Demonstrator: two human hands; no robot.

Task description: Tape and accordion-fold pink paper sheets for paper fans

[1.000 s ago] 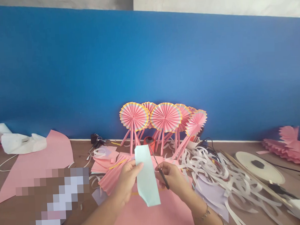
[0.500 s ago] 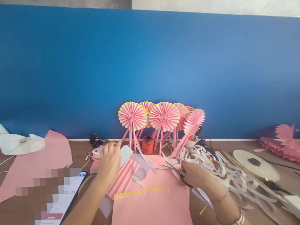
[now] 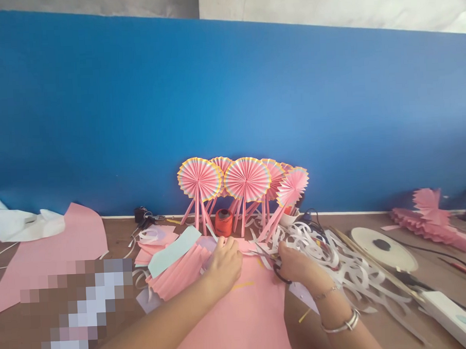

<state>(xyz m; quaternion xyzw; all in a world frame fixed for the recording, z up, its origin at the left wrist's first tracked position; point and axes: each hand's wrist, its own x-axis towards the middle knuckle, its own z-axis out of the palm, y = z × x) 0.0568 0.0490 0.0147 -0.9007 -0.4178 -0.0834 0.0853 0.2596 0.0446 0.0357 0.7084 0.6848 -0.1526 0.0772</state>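
Observation:
My right hand [image 3: 294, 264] grips a pair of scissors [image 3: 278, 273], their blades angled left over the pink sheets [image 3: 254, 312]. My left hand [image 3: 227, 259] is on the same sheets, its fingers curled together and pointing down. A narrow white paper strip [image 3: 210, 230] runs up to its fingertips, but what is between them is hidden. Part of a yellow strip [image 3: 243, 285] shows beyond that wrist. Left of the hand, a long light blue paper piece [image 3: 174, 251] lies across pleated pink paper [image 3: 181, 274].
Round pleated pink fans [image 3: 246, 180] on pink legs stand behind, near an orange-red roll [image 3: 224, 224]. Curly white paper strips [image 3: 317, 248] heap at right, beside a pale round disc [image 3: 401, 254] and white power strip [image 3: 453, 311]. A blue panel [image 3: 229, 92] closes the back.
My left hand has moved right, from the small papers to the middle of the pink sheets. The light blue piece now lies across the pleated paper. My right hand keeps the scissors.

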